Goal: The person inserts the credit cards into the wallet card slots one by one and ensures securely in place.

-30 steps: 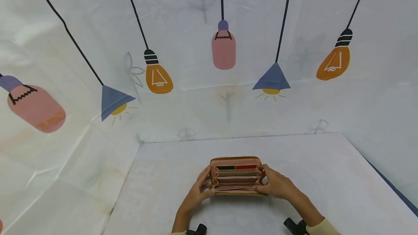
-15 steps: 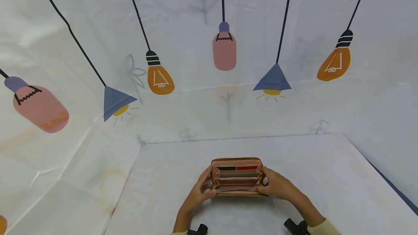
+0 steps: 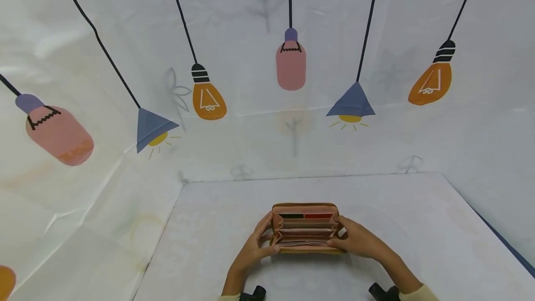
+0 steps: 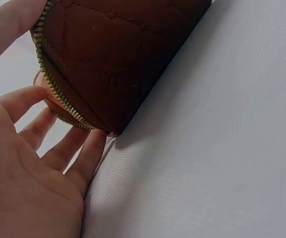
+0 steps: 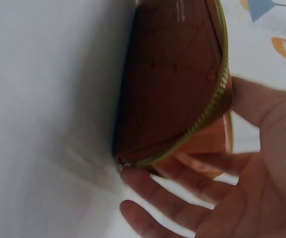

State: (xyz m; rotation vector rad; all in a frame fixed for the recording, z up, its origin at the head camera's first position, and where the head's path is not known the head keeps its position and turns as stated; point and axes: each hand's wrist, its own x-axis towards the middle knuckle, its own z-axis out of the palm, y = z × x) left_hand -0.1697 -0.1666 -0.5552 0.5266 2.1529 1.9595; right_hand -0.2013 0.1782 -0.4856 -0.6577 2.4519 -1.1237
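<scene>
Unzipped and spread wide, a brown wallet (image 3: 307, 249) stands on the white table with its peach-coloured pockets facing up toward the head camera. A dark card (image 3: 291, 216) and a red card (image 3: 318, 216) show in the slots along its back wall. My left hand (image 3: 251, 249) holds its left end, thumb at the near edge. At the right end my right hand (image 3: 362, 240) grips it, with the thumb at the front corner. Both wrist views show the quilted outer cover (image 4: 118, 54) and the brass zip teeth (image 5: 202, 116).
The white tabletop (image 3: 209, 217) meets a pale wall sheet (image 3: 251, 147) at its back edge. Hanging lamps, such as a pink bulb (image 3: 291, 66), are printed on this sheet. Black wrist straps (image 3: 255, 293) sit on both forearms.
The head view has shifted slightly, so the printed lamps appear farther right. Both hands keep their hold at the wallet's ends, which sits a little lower and farther right in view.
</scene>
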